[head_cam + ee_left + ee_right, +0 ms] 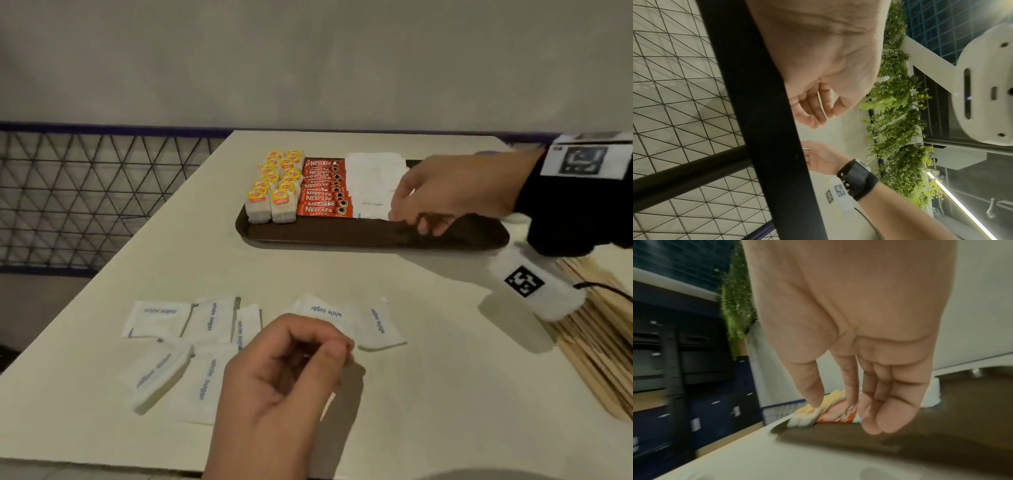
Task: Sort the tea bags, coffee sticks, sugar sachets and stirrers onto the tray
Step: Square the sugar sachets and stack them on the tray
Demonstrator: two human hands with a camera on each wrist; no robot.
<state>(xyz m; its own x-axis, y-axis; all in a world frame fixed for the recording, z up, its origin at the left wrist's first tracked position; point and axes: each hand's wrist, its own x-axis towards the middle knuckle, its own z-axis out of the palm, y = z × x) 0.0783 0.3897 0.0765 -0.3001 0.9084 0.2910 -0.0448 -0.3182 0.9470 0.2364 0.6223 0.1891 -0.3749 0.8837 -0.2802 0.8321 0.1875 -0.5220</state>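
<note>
Tray (342, 236), dark brown, on a pale table (428, 394). Contents, left to right: tea bags (272, 192) with yellow tags, in two rows; red coffee sticks (323, 190), overlapped in a column; white sugar sachets (373, 181), stacked beside the sticks. Right part of the tray bare.

Loose sugar sachets (209, 318), several, scattered on the table near the front edge. Wooden stirrers (603, 342), a bundle at the table's right edge, off the tray.

Right hand (452, 192): reached over the tray, palm down, fingers relaxed and pointing down, fingertips at the near corner of the sachet stack; holds nothing.

Left hand (284, 373): raised over the loose sachets, fingers curled, thumb and forefinger pinching the edge of one sachet (822, 105).
</note>
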